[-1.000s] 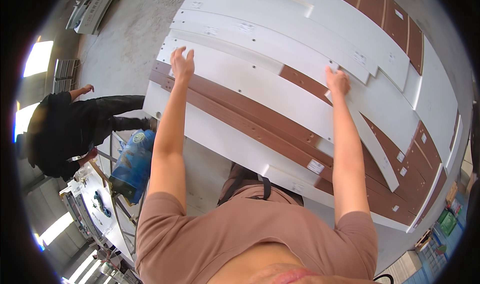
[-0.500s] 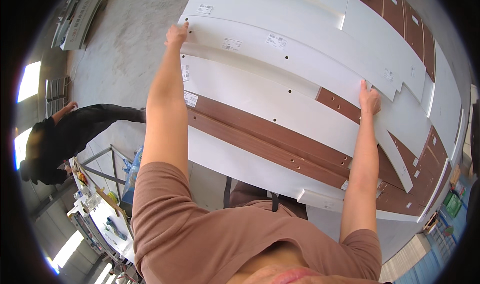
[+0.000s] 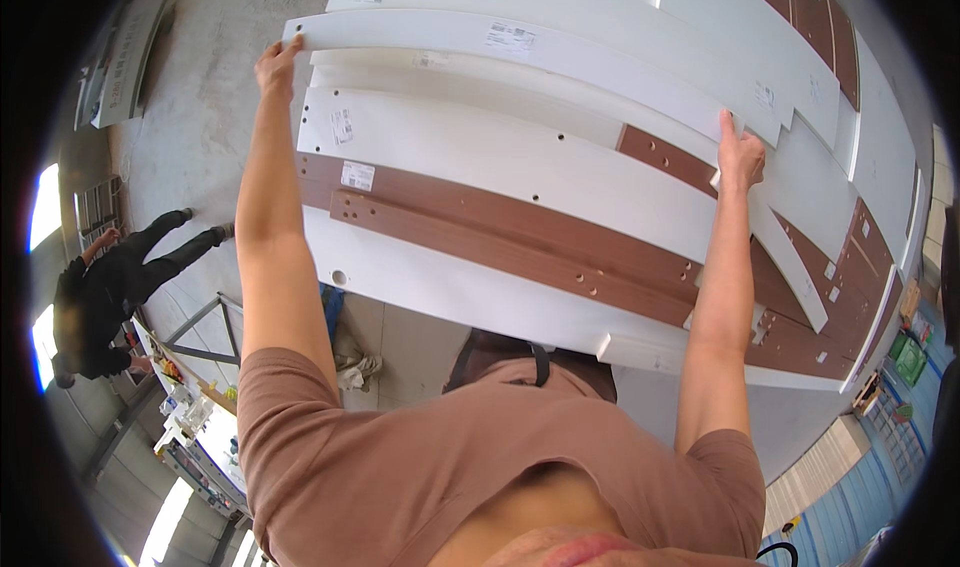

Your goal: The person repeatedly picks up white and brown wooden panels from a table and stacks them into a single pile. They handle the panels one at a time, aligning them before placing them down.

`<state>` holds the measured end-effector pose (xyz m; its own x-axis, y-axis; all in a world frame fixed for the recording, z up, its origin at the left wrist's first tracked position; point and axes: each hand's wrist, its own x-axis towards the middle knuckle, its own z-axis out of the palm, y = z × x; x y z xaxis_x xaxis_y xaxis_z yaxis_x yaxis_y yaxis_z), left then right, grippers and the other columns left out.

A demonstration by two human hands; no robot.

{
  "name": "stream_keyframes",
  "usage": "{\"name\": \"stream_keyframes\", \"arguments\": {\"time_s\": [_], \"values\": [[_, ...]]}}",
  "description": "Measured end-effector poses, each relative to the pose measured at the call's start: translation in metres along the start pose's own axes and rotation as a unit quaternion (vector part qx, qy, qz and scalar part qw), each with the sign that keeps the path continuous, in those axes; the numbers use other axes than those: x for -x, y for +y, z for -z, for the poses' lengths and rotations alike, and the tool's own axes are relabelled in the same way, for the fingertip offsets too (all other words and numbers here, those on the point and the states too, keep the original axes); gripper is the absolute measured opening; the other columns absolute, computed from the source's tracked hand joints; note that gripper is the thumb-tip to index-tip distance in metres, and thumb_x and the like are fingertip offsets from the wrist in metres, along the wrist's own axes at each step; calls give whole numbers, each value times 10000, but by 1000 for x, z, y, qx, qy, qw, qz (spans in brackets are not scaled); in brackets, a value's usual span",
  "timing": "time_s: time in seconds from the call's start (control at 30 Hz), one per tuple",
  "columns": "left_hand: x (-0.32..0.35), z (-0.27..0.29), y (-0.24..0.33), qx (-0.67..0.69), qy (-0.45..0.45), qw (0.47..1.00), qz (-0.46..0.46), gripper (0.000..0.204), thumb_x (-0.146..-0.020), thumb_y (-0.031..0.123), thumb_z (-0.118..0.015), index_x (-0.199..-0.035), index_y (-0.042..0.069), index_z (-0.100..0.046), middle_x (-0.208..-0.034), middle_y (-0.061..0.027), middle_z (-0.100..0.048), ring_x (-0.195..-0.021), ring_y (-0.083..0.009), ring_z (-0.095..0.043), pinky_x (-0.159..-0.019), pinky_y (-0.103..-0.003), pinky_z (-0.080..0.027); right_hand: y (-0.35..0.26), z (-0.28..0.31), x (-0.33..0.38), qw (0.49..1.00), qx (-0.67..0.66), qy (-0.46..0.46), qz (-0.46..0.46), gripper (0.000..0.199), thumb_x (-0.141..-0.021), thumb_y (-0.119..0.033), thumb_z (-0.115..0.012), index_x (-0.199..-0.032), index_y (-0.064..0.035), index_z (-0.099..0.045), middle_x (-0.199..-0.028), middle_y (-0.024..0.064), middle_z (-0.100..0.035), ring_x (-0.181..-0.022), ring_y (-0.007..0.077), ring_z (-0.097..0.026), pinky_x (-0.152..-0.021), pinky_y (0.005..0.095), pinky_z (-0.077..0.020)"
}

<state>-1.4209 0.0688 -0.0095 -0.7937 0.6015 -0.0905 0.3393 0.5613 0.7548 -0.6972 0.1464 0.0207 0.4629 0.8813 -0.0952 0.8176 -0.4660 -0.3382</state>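
Note:
A long white panel strip [image 3: 430, 31] with a printed label lies across the far part of the board stack, its left end sticking out a little. My left hand [image 3: 280, 65] is closed on that end, thumb on top beside a small dark hole. On the right, my right hand [image 3: 740, 155] grips the strip's near edge with the thumb up; its other fingers are mostly hidden. Just nearer lie another white panel [image 3: 450, 132] with dark holes and brown boards [image 3: 480, 222] with drilled holes.
Larger white boards [image 3: 570, 2] and brown panels [image 3: 840, 42] lie beyond and to the right. A short white piece [image 3: 640, 352] rests at the near edge. At left, a person in dark clothes [image 3: 110, 282] stands by a cluttered workbench [image 3: 215, 437] and a metal frame [image 3: 205, 342].
The white strip and both my hands have shifted away from me, the left hand also leftward. The view has moved, showing more of the stack's left end. The person at left has changed stance.

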Motion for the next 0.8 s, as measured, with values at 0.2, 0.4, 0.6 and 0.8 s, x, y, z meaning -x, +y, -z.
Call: {"name": "stream_keyframes", "arguments": {"time_s": [0.2, 0.4, 0.6, 0.8], "values": [[74, 38, -48, -29, -24, 999, -1, 529, -828, 364, -803, -1142, -49, -701, -953, -53, -705, -861, -147, -604, -779, -306, -492, 66, -6, 54, 999, 29, 1, 20, 738, -776, -651, -697, -1039, 39, -725, -1081, 234, -690, -1087, 380, -626, -972, 505, -460], [131, 31, -75, -216, 11, 973, -81, 605, -842, 417, -769, -1256, -4, -633, -1252, -165, -611, -1119, -318, -577, -965, -430, -457, 93, 3, 102, 973, 45, 127, 185, 646, -802, -484, -761, -1176, 27, -636, -1172, 212, -620, -1135, 374, -563, -992, 487, -426], [297, 21, -21, -265, -137, 828, -475, 626, -818, 349, -790, -1333, 63, -580, -1352, -163, -531, -1274, -375, -458, -1067, -510, -350, 118, 42, 221, 870, -21, -118, 479, 550, -752, -440, -782, -1104, -51, -618, -1115, 108, -598, -1069, 314, -562, -972, 451, -420], [411, -6, 7, -258, -384, 715, -524, 834, -770, 274, -801, -1477, 57, -417, -1408, -140, -469, -1306, -346, -430, -1085, -482, -338, 164, 44, 257, 858, 60, -109, 499, 650, -696, -286, -823, -1241, -39, -571, -1129, 106, -553, -1106, 278, -535, -972, 423, -419]]}}
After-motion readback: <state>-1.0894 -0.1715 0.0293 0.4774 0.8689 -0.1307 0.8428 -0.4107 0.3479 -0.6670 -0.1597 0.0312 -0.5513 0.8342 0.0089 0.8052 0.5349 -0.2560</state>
